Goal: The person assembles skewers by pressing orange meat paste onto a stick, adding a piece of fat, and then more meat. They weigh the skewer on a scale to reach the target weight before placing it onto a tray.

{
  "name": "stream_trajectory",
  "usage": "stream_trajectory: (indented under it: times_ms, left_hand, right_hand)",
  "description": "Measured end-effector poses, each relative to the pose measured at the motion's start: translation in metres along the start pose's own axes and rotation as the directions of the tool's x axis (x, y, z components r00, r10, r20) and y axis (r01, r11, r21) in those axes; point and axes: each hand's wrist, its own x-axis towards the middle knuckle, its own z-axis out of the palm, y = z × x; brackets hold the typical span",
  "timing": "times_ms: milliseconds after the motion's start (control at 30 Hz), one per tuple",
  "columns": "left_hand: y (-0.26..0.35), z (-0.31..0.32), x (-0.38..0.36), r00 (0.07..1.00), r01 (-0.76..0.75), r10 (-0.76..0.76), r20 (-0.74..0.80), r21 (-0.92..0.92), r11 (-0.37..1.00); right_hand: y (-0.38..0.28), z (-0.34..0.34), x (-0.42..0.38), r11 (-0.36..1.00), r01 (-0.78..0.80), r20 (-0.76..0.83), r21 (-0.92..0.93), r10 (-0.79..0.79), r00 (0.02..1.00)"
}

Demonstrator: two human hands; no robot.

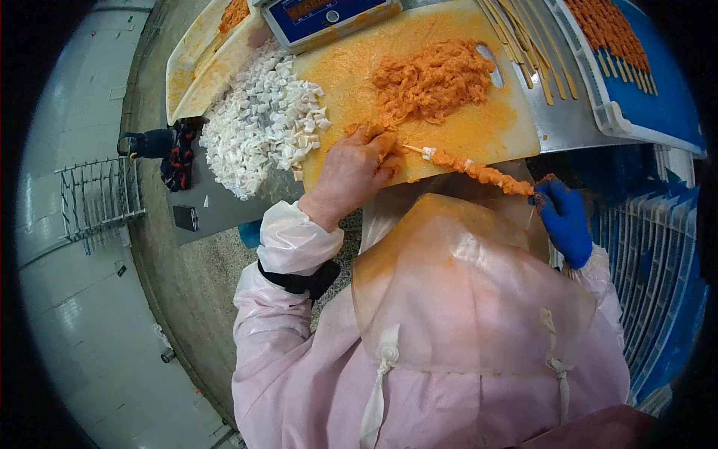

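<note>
My right hand (562,222), in a blue glove, is closed round one end of a skewer (486,175) threaded with orange-coated meat and a few white pieces. Its bare wooden tip points left, close to the fingers of my left hand (357,168). That hand is ungloved and smeared orange, with its fingers curled together over the front of the yellow-stained cutting board (340,90); whatever they pinch is hidden. Just beyond them lies a heap of orange marinated meat (434,82). Left of the board is a pile of small white chunks (258,112).
Behind the board stands a digital scale (329,19). Bare wooden sticks (527,45) lie at the back right, beside a blue tray (666,112) with rows of loaded skewers (609,34). A stained white tub (187,67) is at the far left; blue crates (647,262) stand right.
</note>
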Motion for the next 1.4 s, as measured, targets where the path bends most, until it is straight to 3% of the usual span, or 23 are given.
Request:
stream_trajectory:
  times_ms: [100,633,833,900,1033,1233,1400]
  left_hand:
    - [-0.003,0.006,-0.002,1.0,0.006,-0.005,-0.022,0.024,1.0]
    - [-0.019,0.011,0.0,0.996,-0.084,0.083,0.016,0.06,0.995]
    - [-0.024,0.016,0.0,0.988,-0.151,0.152,-0.03,0.035,0.988]
    - [-0.02,0.014,0.001,0.992,-0.123,0.125,-0.029,0.054,0.991]
    - [-0.025,0.017,-0.001,0.987,-0.152,0.157,-0.045,0.102,0.983]
    - [-0.025,0.016,0.0,0.979,-0.196,0.202,-0.027,0.145,0.97]
    - [-0.018,0.009,0.001,0.961,-0.276,0.276,0.016,0.071,0.958]
  right_hand:
    - [-0.004,-0.002,0.0,0.995,0.058,-0.005,-0.083,-0.058,0.998]
    - [-0.004,-0.001,0.013,0.999,-0.014,0.043,-0.039,0.016,0.999]
    - [-0.003,0.004,0.017,0.992,0.05,0.003,-0.112,-0.05,0.999]
    - [-0.012,0.008,0.021,0.999,-0.028,0.039,-0.037,0.029,0.999]
    - [-0.016,0.014,0.03,0.994,0.003,0.085,-0.107,0.006,0.996]
    - [-0.004,0.027,0.029,0.998,0.044,0.003,-0.039,-0.044,0.999]
    - [0.004,0.031,0.027,0.986,-0.096,0.075,0.136,0.086,0.993]
